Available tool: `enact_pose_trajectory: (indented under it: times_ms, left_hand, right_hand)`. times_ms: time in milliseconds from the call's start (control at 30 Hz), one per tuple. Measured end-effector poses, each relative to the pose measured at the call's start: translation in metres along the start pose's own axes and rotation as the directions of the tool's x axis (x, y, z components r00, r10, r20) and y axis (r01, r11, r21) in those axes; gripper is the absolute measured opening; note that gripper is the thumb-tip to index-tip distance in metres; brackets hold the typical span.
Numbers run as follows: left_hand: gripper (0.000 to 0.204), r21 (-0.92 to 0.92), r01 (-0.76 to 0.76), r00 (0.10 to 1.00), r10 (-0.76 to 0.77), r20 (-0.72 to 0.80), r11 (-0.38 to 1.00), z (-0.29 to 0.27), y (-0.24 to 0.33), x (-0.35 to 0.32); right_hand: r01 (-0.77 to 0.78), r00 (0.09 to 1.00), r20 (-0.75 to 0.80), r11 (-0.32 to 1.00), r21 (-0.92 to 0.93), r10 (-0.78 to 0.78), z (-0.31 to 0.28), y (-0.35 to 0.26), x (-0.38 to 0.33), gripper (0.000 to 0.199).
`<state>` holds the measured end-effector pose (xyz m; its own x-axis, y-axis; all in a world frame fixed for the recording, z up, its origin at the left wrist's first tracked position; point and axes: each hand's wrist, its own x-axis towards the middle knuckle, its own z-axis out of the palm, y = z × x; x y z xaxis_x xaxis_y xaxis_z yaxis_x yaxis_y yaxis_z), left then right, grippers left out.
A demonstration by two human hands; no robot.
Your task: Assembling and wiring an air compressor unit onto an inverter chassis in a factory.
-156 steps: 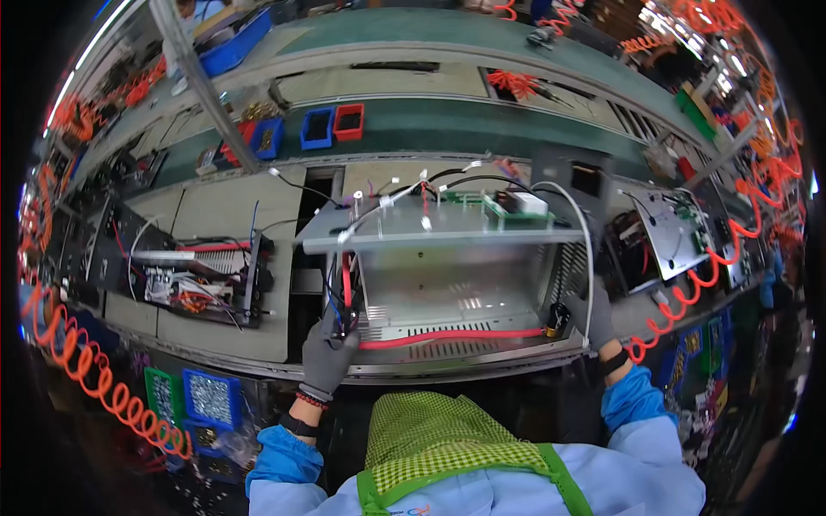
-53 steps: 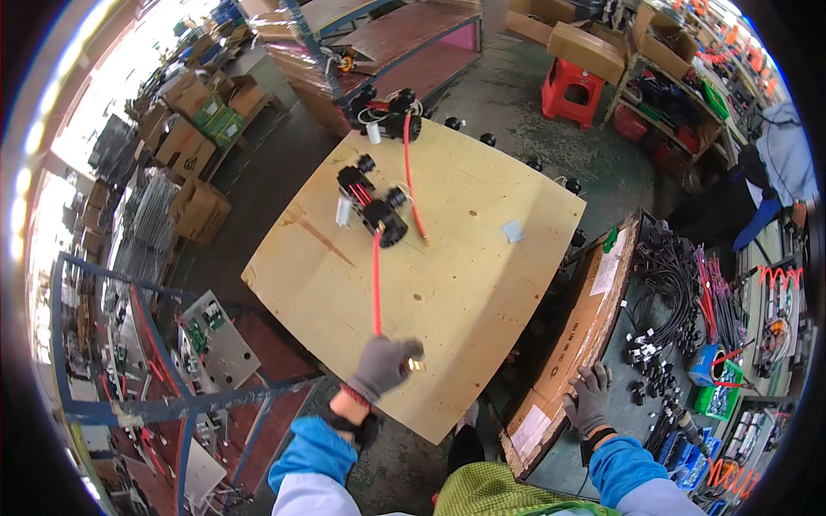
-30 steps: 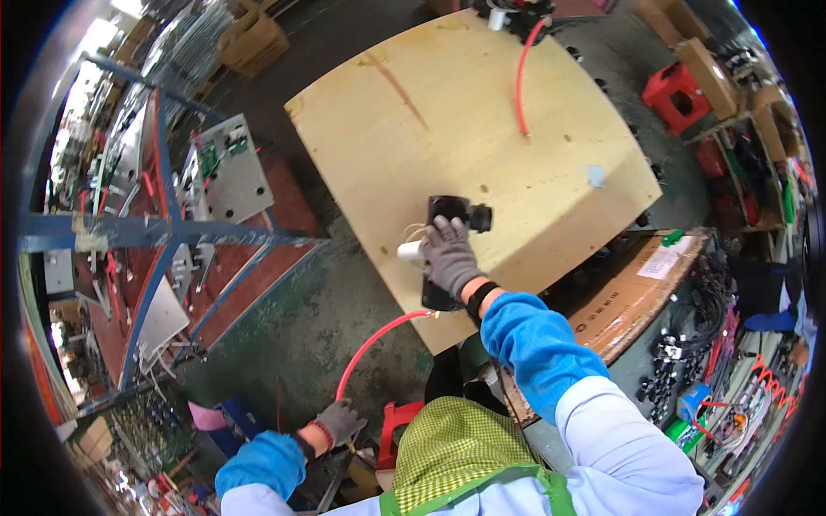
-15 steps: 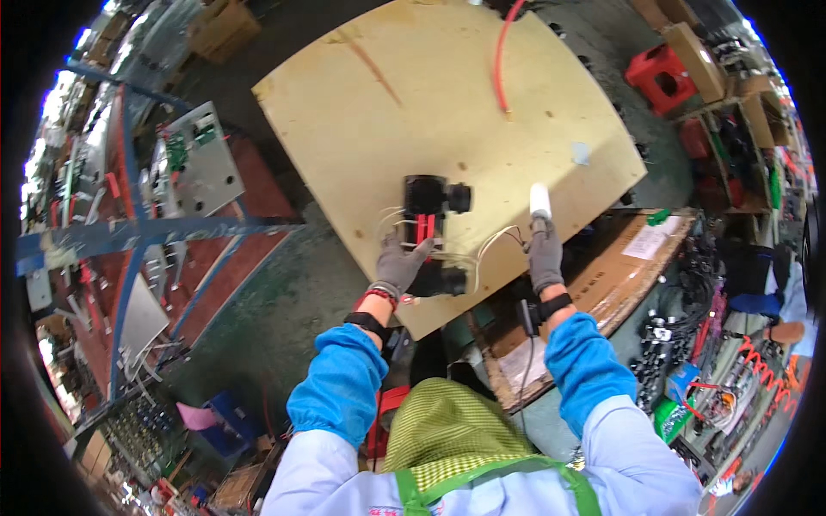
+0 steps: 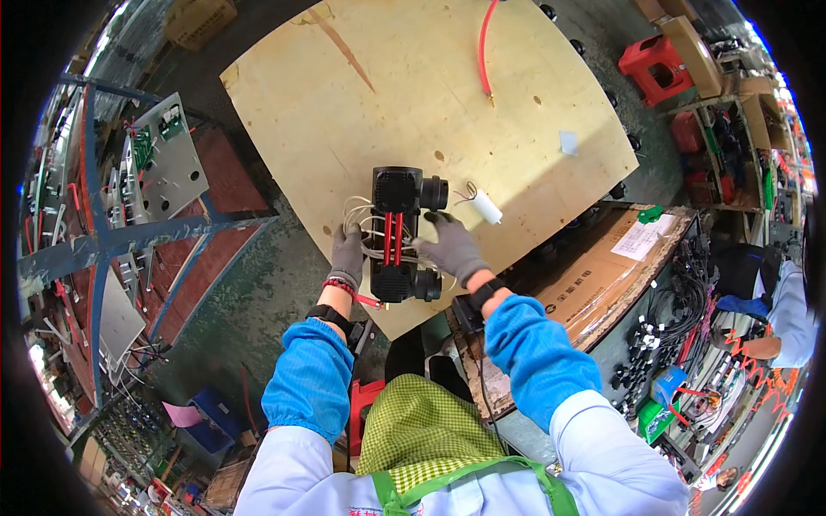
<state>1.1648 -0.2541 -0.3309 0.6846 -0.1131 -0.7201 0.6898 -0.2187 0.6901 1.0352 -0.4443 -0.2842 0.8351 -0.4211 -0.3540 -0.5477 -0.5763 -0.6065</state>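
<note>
1. Standing at far left, a blue-framed rack (image 5: 101,249) holds a sheet-metal panel (image 5: 172,168) with green circuit boards; the green floor (image 5: 245,267) shows between rack and desk.

2. Left grip (image 5: 347,254), a grey-gloved hand, is at the left side of the black twin-bodied pump-like unit, among white wires; whether it is closed on anything cannot be told.

3. Twin-bodied unit (image 5: 398,236), joined by red rods, lies at the near corner of the wooden desk (image 5: 284,95). A short piece of red tube (image 5: 370,302) shows at its lower left.

4. Right grip (image 5: 451,247), also gloved, is at the unit's right side, thumb and fingers spread apart.

5. Change noted: the white cylinder (image 5: 486,206), in the right grip half a second ago, now lies on the desk with its leads, right of the unit. In effect, both hands are available to the unit.

6. A red hose (image 5: 483,52) with a brass end lies farther off; a pale paper slip (image 5: 569,143) lies toward the right edge.

7. Beyond are brown cardboard (image 5: 594,275), a red stool (image 5: 656,69), black cables (image 5: 667,314) and a co-worker's sleeve (image 5: 792,310).
</note>
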Motion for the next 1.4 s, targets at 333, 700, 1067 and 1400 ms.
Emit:
enact_pose_trajectory:
  times_ms: [333, 700, 1067, 1400]
  left_hand:
    - [0.045, 0.356, -0.370, 0.868, 0.183, 0.462, 0.858, -0.029, 0.009, -0.014]
    - [0.070, 0.660, -0.464, 0.881, 0.235, 0.410, 0.590, 0.005, 0.014, -0.066]
    - [0.055, 0.698, -0.417, 0.908, 0.244, 0.340, 0.582, 0.048, 0.026, -0.056]
    - [0.028, 0.342, -0.350, 0.863, 0.158, 0.480, 0.872, -0.039, 0.039, -0.094]
  right_hand:
    - [0.137, 0.990, -0.007, 0.979, -0.149, -0.139, 0.017, 0.043, 0.011, 0.031]
    - [-0.342, 0.781, -0.625, 0.828, -0.444, -0.012, -0.128, 0.128, -0.055, 0.053]
    - [0.170, 0.961, 0.277, 0.779, -0.604, 0.005, 0.036, 0.092, -0.027, 0.031]
    - [0.166, 0.984, 0.111, 0.505, -0.847, -0.137, -0.079, 0.024, -0.075, 0.022]
